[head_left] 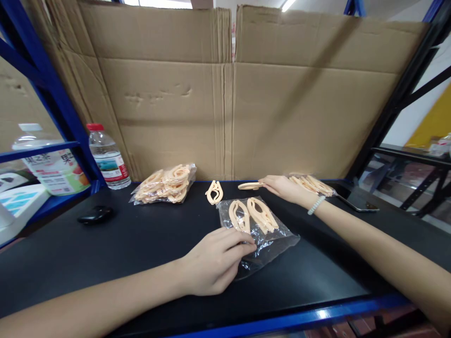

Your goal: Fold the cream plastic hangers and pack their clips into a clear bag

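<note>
A clear plastic bag (278,245) lies on the black table with two cream folded travel hangers (261,215) side by side in its far part. My left hand (220,258) is closed on the near left part of this bag, fingertips just below the left hanger. Farther back, my right hand (282,187) pinches the right end of another cream folding hanger (249,186), seen nearly edge-on at the table's back. A single loose folding hanger (214,193) rests just beyond the bag's far left corner.
A bagged pile of hangers (164,185) sits back left; a smaller bagged bundle (312,184) lies behind my right wrist. A water bottle (108,159), a black mouse-like object (95,215) and a phone (359,201) are on the table. Cardboard (169,103) walls off the back.
</note>
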A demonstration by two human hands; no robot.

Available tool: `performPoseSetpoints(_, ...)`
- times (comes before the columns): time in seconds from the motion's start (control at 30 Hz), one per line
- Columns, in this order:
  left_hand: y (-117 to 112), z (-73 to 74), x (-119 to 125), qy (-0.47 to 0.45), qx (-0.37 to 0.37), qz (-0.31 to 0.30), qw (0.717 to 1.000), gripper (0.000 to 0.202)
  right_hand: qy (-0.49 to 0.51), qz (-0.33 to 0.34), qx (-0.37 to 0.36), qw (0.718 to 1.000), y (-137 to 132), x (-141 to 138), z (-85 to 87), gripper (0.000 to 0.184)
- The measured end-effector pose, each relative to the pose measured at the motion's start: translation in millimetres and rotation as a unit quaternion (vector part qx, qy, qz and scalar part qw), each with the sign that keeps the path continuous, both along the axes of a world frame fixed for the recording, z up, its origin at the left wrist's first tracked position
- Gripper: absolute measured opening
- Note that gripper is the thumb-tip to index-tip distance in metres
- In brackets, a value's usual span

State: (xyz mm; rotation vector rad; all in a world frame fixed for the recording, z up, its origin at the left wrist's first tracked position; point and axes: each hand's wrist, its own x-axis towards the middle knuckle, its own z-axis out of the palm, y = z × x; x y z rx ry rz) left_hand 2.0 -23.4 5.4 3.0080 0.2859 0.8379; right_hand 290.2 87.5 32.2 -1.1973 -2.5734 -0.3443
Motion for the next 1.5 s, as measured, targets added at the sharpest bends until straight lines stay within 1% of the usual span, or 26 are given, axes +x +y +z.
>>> performPoseSetpoints(0.07, -1, 0.6, 1, -0.001, 0.0, 0.001, 1.0, 0.038, 0.037, -0.001, 0.029, 0.999, -23, 5, 10.3, 0.026)
performPoseSetpoints(0.17, -1, 0.1, 1, -0.001, -0.001, 0.0, 1.0, 0.04, 0.102, 0.026, 0.114, 0.988, -61, 10, 24.0, 0.023)
performPoseSetpoints(0.23, 0, -0.7, 1, -0.007, -0.001, 0.0, 1.0, 0.041, 0.123, 0.045, 0.175, 0.976, -91, 11, 30.7, 0.02)
performPoseSetpoints(0.3, 0, -1.5, 1, -0.016, -0.003, -0.001, 1.0, 0.042, 0.116, 0.063, 0.209, 0.969, -123, 10, 35.3, 0.02)
performPoseSetpoints(0.37, 1, -2.0, 1, -0.023, -0.006, -0.001, 1.0, 0.042, 0.111, 0.073, 0.232, 0.964, -152, 7, 38.0, 0.025)
performPoseSetpoints(0.43, 1, -2.2, 1, -0.031, -0.008, 0.0, 0.999, 0.043, 0.105, 0.076, 0.236, 0.963, -175, 3, 38.7, 0.032)
performPoseSetpoints(0.5, 1, -2.7, 1, -0.035, -0.009, -0.001, 0.999, 0.044, 0.104, 0.079, 0.257, 0.958, -190, 1, 37.5, 0.038)
performPoseSetpoints(0.57, 2, -3.6, 1, -0.038, -0.009, -0.001, 0.999, 0.046, 0.098, 0.093, 0.272, 0.953, -200, 1, 35.2, 0.041)
performPoseSetpoints(0.67, 3, -5.8, 0, -0.052, -0.005, 0.0, 0.999, 0.047, 0.065, 0.118, 0.25, 0.959, -210, 3, 30.7, 0.038)
performPoseSetpoints(0.77, 4, -7.8, -1, -0.061, -0.009, 0.0, 0.998, 0.049, 0.04, 0.114, 0.243, 0.962, -221, 1, 25.2, 0.036)
performPoseSetpoints(0.83, 4, -8.1, -1, -0.059, -0.015, 0.004, 0.998, 0.051, 0.018, 0.12, 0.252, 0.96, -226, -4, 21.3, 0.034)
performPoseSetpoints(0.93, 3, -7.1, -1, -0.062, -0.019, 0.009, 0.998, 0.053, -0.014, 0.148, 0.279, 0.949, -227, -17, 15.8, 0.029)
performPoseSetpoints(1.0, 2, -6.4, 0, -0.066, -0.02, 0.01, 0.998, 0.053, -0.02, 0.164, 0.3, 0.94, -225, -25, 12.1, 0.034)
performPoseSetpoints(1.03, 2, -6.2, 0, -0.068, -0.021, 0.009, 0.997, 0.053, -0.031, 0.163, 0.299, 0.94, -224, -28, 10.1, 0.038)
performPoseSetpoints(1.13, 2, -6.4, 0, -0.074, -0.018, 0.008, 0.997, 0.054, -0.066, 0.143, 0.267, 0.951, -221, -35, 3.0, 0.042)
performPoseSetpoints(1.2, 2, -7.0, 0, -0.075, -0.013, 0.008, 0.997, 0.054, -0.077, 0.146, 0.255, 0.953, -217, -38, -2.0, 0.041)
performPoseSetpoints(1.33, 2, -7.6, -1, -0.075, -0.007, 0.011, 0.997, 0.055, -0.073, 0.176, 0.261, 0.946, -205, -44, -7.9, 0.04)
performPoseSetpoints(1.5, 1, -6.8, -1, -0.079, -0.002, 0.014, 0.997, 0.056, -0.062, 0.169, 0.306, 0.935, -181, -56, -11.8, 0.034)
